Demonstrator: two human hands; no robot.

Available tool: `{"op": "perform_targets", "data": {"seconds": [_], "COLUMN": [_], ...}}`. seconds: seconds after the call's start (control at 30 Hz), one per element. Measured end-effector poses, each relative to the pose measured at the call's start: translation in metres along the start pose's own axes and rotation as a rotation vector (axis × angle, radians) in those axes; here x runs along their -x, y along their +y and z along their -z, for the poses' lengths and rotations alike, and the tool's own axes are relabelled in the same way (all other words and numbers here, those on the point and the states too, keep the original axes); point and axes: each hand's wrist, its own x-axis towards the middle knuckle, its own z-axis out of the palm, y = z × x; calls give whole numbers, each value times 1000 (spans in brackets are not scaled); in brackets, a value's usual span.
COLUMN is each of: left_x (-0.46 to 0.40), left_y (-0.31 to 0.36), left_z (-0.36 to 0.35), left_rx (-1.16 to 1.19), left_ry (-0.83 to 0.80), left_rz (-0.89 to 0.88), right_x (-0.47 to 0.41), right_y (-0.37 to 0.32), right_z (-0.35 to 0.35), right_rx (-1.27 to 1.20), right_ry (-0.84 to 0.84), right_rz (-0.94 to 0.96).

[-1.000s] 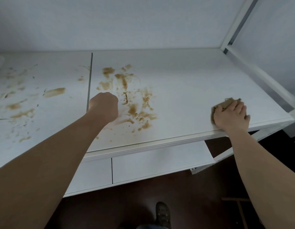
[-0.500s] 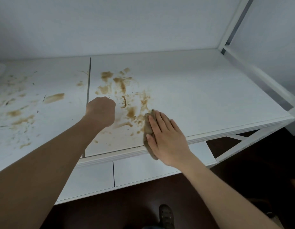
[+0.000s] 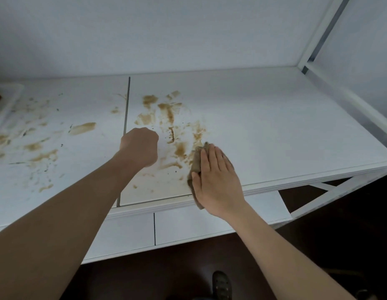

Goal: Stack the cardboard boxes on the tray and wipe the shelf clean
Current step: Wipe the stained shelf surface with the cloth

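Right hand (image 3: 216,180), fingers flat on the brown cloth (image 3: 195,163), has swept left from the shelf (image 3: 274,126) end into the central brown stains (image 3: 166,118) (wiping underway). Left hand (image 3: 139,147) stays fisted, empty

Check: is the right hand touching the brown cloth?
Touching. Head view shows the right hand pressed flat on the brown cloth, fingers straight, on the shelf.

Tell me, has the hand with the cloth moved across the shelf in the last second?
Yes. The right hand slid the cloth leftward along the shelf, from near the right front corner to the brown stains beside the seam.
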Motion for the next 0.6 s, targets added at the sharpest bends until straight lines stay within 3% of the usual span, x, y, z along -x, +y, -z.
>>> {"op": "perform_targets", "data": {"seconds": [0.1,0.23,0.3,0.5,0.6], "left_x": [1,4,3,2,0], "left_y": [-4,-8,-8,-2,-3], "left_z": [0,-2,-2,2,4], "left_rx": [12,43,50,39,43], "left_ry": [-1,-3,10,12,10], "left_rz": [0,12,3,2,2], "right_x": [-11,-43,-52,-26,-21], "right_y": [35,71,62,7,21], "right_z": [1,1,-1,-6,-2], "right_rx": [33,67,46,8,35], "right_ry": [-19,-5,2,23,-11], "right_rz": [27,-245,-295,-11,109]}}
